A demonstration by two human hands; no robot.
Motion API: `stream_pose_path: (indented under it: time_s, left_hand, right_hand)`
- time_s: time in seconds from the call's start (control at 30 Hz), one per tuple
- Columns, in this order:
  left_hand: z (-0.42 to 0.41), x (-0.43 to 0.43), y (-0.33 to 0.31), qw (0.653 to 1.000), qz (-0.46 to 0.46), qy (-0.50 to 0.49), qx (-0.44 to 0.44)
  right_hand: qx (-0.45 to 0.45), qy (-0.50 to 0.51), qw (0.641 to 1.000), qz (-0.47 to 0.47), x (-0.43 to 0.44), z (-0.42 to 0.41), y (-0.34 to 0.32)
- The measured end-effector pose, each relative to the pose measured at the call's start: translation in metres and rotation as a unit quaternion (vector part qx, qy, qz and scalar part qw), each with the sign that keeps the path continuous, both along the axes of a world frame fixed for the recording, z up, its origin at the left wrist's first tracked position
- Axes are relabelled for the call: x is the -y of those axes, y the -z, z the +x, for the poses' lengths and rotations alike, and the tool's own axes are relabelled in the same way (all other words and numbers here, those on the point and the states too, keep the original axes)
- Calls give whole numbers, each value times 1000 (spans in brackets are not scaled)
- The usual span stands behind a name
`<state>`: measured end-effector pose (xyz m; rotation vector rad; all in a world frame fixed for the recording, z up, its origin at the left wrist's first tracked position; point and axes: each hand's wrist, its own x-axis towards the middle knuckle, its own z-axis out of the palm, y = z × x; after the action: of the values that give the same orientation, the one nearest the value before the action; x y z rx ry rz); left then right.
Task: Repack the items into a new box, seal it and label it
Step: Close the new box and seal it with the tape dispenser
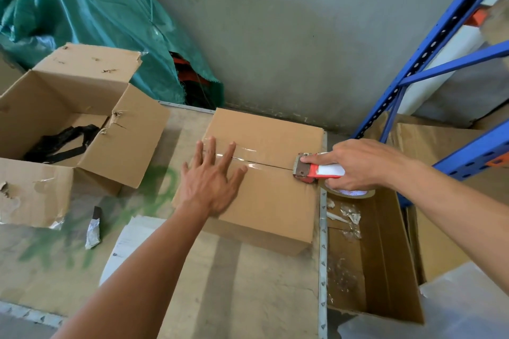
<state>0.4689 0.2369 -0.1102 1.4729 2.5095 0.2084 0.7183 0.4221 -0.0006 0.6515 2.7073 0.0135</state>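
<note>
A closed brown cardboard box lies on the wooden table, its flaps meeting in a centre seam. A strip of clear tape covers the left part of that seam. My left hand rests flat on the box's left side, fingers spread, holding nothing. My right hand grips a red and white tape dispenser at the right end of the seam, index finger pressing on its blade end. The tape roll hangs below the hand.
An old torn box stands open at the left with a black strap inside. A small cutter and white paper sheets lie on the table. An open carton with scraps sits at the right, beside blue shelving.
</note>
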Motion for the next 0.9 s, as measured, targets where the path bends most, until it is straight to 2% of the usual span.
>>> stream_pose_path:
  time_s: [0.17, 0.3, 0.4, 0.5, 0.63, 0.73, 0.9]
  left_hand:
    - [-4, 8, -7, 998, -22, -50, -2]
    - [-6, 1, -8, 997, -48, -41, -42]
    - [10, -15, -7, 998, 11, 36, -59]
    - [29, -18, 2, 993, 21, 119, -16]
    - [29, -21, 7, 994, 8, 110, -19]
    - [38, -25, 4, 990, 35, 132, -32]
    - [47, -26, 11, 988, 27, 154, -7]
  right_hand:
    - [-13, -27, 1000, 6, -2, -26, 1]
    - [-4, -34, 999, 0, -9, -36, 6]
    - [0, -33, 999, -7, -12, -34, 9]
    - [-2, -37, 999, -9, -14, -35, 7]
    - [3, -36, 999, -14, -16, -36, 8]
    - [1, -39, 999, -14, -17, -36, 8]
    - [9, -41, 999, -19, -20, -36, 4]
